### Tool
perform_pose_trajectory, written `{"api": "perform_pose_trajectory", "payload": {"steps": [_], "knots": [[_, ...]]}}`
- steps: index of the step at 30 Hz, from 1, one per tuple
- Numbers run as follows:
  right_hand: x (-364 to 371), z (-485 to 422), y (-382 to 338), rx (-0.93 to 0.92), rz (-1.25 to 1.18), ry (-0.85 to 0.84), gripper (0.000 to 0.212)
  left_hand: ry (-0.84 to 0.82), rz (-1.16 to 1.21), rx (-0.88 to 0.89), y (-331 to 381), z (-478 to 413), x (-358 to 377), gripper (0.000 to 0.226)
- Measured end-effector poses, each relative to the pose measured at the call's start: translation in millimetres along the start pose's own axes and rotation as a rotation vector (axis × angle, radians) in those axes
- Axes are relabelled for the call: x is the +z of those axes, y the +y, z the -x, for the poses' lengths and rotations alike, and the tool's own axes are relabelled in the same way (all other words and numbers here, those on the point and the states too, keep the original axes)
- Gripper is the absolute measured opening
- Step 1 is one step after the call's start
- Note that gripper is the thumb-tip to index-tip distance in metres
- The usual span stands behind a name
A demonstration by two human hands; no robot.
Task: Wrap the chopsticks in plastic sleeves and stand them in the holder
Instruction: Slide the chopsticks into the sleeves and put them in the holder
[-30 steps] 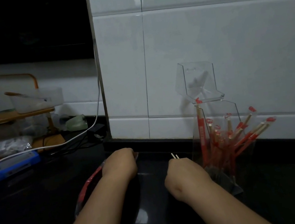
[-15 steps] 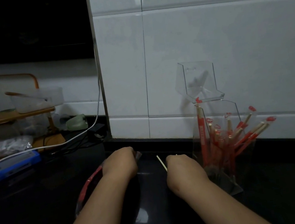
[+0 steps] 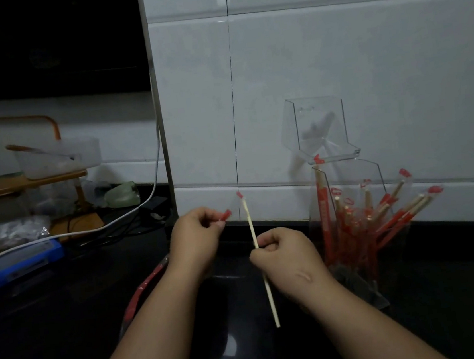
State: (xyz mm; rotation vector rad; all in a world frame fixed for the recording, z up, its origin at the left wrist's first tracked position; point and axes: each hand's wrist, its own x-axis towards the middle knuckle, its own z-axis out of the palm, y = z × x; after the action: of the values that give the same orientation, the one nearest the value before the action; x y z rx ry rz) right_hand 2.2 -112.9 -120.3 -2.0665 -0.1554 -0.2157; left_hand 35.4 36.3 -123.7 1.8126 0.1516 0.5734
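The right hand (image 3: 287, 259) pinches a bare chopstick (image 3: 270, 300) at mid-length over the dark counter (image 3: 68, 319), thumb and curled fingers closed on it, the stick nearly upright. Just left of it, the left hand (image 3: 195, 238) pinches the red tip of a clear sleeve (image 3: 224, 215), which trails down under the forearm. To the right, the clear holder (image 3: 348, 174) stands against the white wall, holding wrapped chopsticks (image 3: 324, 210). Their white print is too blurred to read.
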Motion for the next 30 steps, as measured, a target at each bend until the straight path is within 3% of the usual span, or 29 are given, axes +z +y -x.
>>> {"api": "perform_pose_trajectory", "payload": {"steps": [5, 9, 14, 18, 22, 30], "knots": [[2.7, 0.3, 2.1, 0.008, -0.054, -0.022, 0.017, 0.008, 0.156, 0.016, 3.0, -3.7, -4.0, 0.012], [3.2, -4.0, 4.6, -0.029, -0.041, 0.017, 0.013, -0.083, 0.37, -0.031, 8.1, -2.6, -5.4, 0.019], [10.1, -5.0, 9.0, 0.029, -0.333, -0.043, 0.009, -0.236, 0.57, -0.122, 17.2, 3.7, -4.6, 0.015], [9.6, -2.9, 8.0, -0.003, -0.259, -0.071, 0.02, -0.33, 0.655, -0.153, 18.2, 5.7, -7.2, 0.014], [10.9, -1.4, 6.4, -0.061, -0.149, -0.035, 0.009, -0.375, 0.707, -0.174, 20.4, 7.4, -7.8, 0.016], [8.4, -0.7, 5.3, -0.051, -0.063, -0.037, 0.012, -0.369, 0.701, -0.148, 23.1, 8.7, -8.7, 0.014]]}}
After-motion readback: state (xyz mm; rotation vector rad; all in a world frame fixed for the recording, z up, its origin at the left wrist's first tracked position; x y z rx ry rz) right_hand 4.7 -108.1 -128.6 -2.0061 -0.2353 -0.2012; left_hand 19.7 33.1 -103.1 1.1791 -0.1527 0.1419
